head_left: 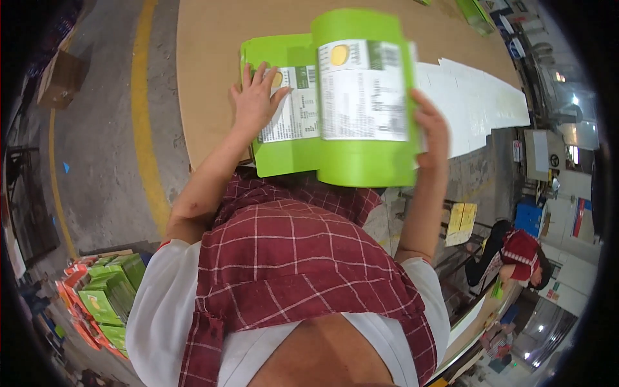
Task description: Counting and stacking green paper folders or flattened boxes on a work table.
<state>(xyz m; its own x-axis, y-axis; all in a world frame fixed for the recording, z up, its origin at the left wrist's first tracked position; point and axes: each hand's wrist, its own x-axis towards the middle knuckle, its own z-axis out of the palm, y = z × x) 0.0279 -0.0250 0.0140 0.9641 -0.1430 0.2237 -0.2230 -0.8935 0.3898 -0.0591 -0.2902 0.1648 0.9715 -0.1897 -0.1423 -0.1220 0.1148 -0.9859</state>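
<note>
On the brown table in front of me lies a flat green printed cardboard sheet [287, 158] with a white text panel. My left hand [253, 103] rests on its left part, fingers spread and palm down. Above its right side a second green printed panel [364, 161] bows upward in a curve; whether it is joined to the flat sheet I cannot tell. My right hand [432, 129] holds this panel at its right edge, with the fingertips partly hidden and slightly blurred. Just beyond that hand, overlapping white sheets [474, 106] lie fanned out on the table.
The brown tabletop [213, 32] extends away from me. More green pieces [474, 14] lie at its far right. At lower left, green cartons [106, 300] stand in orange crates [74, 280]. A cardboard box [61, 80] sits on the floor. Another person [516, 255] works at lower right.
</note>
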